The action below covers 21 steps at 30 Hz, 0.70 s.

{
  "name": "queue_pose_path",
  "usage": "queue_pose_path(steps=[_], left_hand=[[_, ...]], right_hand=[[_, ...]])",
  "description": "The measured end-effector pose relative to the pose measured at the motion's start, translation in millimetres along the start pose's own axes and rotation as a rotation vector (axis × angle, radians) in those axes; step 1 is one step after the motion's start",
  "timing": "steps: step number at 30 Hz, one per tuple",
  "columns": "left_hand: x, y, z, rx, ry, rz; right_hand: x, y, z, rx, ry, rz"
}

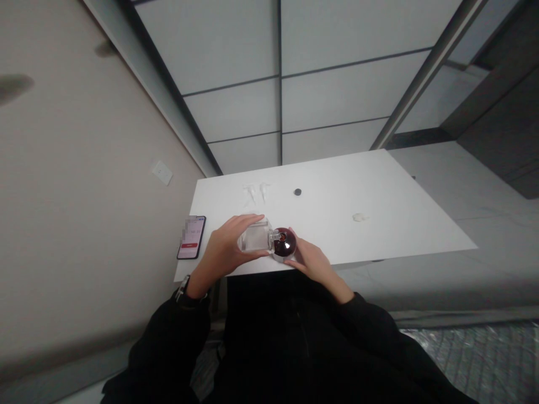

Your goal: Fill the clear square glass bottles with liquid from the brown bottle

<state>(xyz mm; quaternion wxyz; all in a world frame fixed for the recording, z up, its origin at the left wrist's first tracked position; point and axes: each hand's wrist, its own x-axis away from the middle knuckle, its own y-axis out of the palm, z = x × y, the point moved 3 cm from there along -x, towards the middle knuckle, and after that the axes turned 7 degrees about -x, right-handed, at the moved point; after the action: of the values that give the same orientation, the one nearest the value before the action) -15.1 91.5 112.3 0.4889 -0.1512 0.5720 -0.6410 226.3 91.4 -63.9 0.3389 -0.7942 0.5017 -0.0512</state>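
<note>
My left hand (229, 241) is wrapped round a clear glass bottle (255, 236), tipped on its side with its neck pointing right. The neck meets the opening of a dark red-brown round bottle (285, 246). Around that brown bottle's right side curl the fingers of my right hand (309, 257). Both bottles are close to the table's front edge. Whether liquid passes between them is too small to tell.
On the white table (328, 213) lie two clear pump heads (257, 193) at the back, a small dark cap (297, 192), and a small pale crumpled piece (359, 217) to the right. A phone (191, 238) lies at the left edge, beside the wall.
</note>
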Motion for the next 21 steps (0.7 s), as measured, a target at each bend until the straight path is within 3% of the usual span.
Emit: queue_pose_path(steps=[21], left_hand=[[-4.6, -6.2, 1.2, -0.049, 0.010, -0.045]], right_hand=[[0.1, 0.6, 1.0, -0.022, 0.010, 0.000]])
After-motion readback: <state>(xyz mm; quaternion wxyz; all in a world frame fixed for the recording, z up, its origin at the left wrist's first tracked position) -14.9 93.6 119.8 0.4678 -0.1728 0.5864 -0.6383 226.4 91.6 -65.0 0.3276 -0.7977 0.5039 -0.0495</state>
